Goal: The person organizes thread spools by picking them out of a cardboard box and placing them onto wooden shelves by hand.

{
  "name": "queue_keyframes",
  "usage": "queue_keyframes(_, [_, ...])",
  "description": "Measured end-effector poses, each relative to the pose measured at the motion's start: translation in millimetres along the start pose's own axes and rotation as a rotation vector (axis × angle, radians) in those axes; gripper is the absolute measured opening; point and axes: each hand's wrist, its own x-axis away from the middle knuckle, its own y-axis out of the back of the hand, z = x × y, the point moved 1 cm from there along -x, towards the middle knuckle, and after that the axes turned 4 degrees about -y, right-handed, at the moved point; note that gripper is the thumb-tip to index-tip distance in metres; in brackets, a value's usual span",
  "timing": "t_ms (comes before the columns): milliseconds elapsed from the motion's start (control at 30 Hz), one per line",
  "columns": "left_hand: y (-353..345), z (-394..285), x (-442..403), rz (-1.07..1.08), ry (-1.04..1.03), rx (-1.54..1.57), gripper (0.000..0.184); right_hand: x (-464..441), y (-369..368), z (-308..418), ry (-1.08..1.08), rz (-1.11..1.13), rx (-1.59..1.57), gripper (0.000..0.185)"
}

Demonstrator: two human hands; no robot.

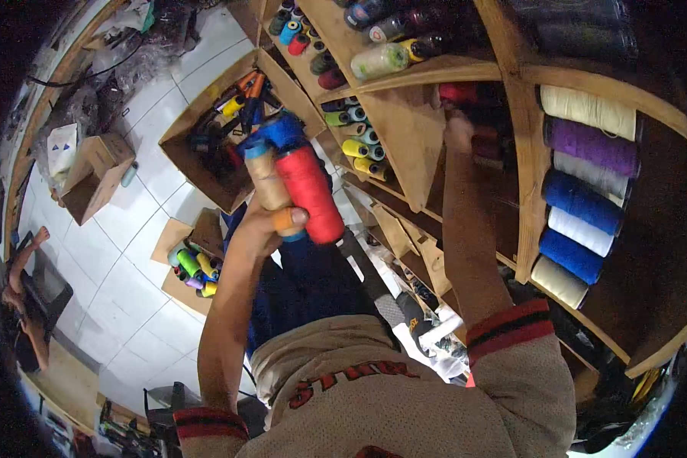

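Observation:
My left hand is closed around thread spools in front of my body. A tan thread spool and a larger red thread spool stand side by side in its grip. Against their far ends is a blue thread spool; whether the hand holds it too is unclear. Something orange shows at my thumb. My right hand reaches into a dark shelf compartment, at the near end of a red spool. Its fingers are partly hidden in shadow.
Wooden shelving holds several large spools on the right, including a purple one. More cones fill compartments above. An open wooden box with spools is at left; a cardboard box of spools sits on the tiled floor. Another person's limbs show far left.

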Motion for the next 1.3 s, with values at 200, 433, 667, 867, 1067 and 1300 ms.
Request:
queue_keyframes(200, [11.0,16.4,-14.1,-0.032,-0.008,-0.052,0.068,116.6,55.9,122.0,-0.309,0.770,-0.834,0.036])
queue_keyframes(433, [-24.0,7.4,-19.8,0.077,-0.016,-0.190,0.058,224.5,114.6,216.5,-0.010,0.957,-0.583,0.045])
queue_keyframes(667, [-1.3,14.4,-13.2,0.046,0.008,-0.088,0.056,177.9,88.0,122.4,-0.645,0.711,-1.424,0.039])
queue_keyframes(867, [17.3,-5.8,6.8,-0.063,-0.023,-0.127,0.056,58.6,42.3,25.2,-0.320,0.207,-1.060,0.015])
queue_keyframes(1067, [44.5,-15.9,23.5,-0.176,-0.013,-0.174,0.060,-6.5,-4.2,-33.7,-0.262,-0.143,0.497,0.027])
queue_keyframes(1300, [62.0,-13.3,24.5,-0.202,-0.050,-0.178,0.056,-70.3,-21.2,-93.9,-0.385,0.281,0.906,0.040])
